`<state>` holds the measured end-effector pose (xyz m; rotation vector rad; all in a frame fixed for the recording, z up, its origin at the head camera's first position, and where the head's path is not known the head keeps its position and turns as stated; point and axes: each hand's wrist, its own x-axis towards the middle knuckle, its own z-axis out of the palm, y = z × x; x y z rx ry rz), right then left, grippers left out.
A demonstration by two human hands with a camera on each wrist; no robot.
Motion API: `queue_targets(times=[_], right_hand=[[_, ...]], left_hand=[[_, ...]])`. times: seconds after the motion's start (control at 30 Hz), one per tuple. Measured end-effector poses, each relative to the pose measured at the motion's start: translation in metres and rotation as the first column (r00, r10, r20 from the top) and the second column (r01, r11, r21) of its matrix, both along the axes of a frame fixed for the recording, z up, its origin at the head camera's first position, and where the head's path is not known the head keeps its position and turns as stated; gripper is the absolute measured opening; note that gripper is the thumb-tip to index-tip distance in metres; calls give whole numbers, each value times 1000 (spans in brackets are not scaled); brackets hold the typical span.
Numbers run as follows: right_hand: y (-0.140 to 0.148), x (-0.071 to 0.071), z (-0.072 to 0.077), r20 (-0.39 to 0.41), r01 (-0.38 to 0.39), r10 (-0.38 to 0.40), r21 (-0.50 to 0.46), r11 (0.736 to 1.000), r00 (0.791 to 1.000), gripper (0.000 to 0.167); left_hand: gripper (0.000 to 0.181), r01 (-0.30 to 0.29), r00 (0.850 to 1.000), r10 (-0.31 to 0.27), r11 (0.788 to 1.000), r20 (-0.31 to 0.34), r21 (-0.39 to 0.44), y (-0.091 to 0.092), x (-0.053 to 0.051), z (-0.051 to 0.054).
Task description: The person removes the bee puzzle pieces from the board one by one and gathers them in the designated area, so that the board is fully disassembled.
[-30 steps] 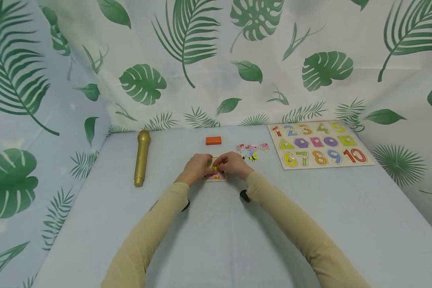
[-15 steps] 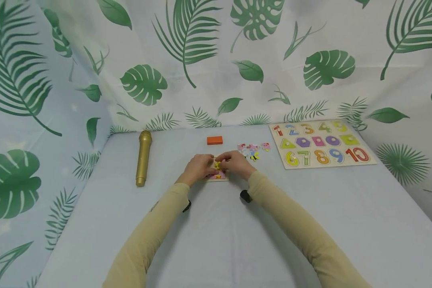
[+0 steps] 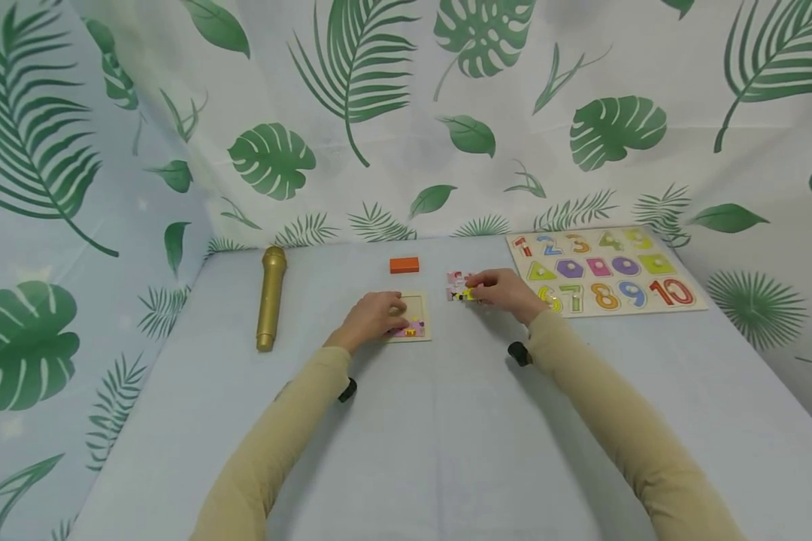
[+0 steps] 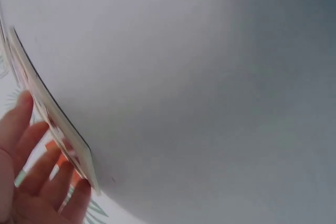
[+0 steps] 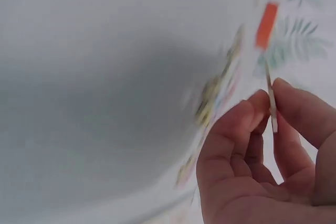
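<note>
My left hand [image 3: 372,315] rests its fingers on the left part of a small wooden puzzle tray [image 3: 416,303]. Pink and yellow puzzle pieces [image 3: 411,328] lie along the tray's near side, while bare wood shows at its upper right. In the left wrist view the tray [image 4: 55,111] appears edge-on, with the fingers against its upper face. Over the loose puzzle pieces [image 3: 457,280], right of the tray, is my right hand [image 3: 507,289]. Between thumb and fingers it pinches a thin puzzle piece [image 5: 272,106], seen edge-on in the right wrist view; its picture is hidden there.
An orange block [image 3: 404,265] lies behind the tray. To the right is a wooden number-and-shape board [image 3: 656,309], its near left corner partly behind the right hand. A gold microphone [image 3: 269,300] lies at the left. Leaf-printed cloth [image 3: 379,180] hangs behind the table.
My right hand has left the tray and moved right to the loose pieces, taking the yellow piece away from the tray. The left hand has stayed on the tray.
</note>
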<state>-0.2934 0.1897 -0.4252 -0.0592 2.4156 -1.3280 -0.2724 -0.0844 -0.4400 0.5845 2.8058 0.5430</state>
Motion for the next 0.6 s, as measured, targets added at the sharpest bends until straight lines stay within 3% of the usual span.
queue_targets(times=[0.27,0.6], right_hand=[[38,-5,1,-41,-2,8,150,989,999,31],[41,-12,-7,-130,-13,52,285,959,990,22]], left_hand=[[43,94,992,-97,995,77,37,-21,-5,2],[57,96,983,-104,993,153,62,-44,-9,5]])
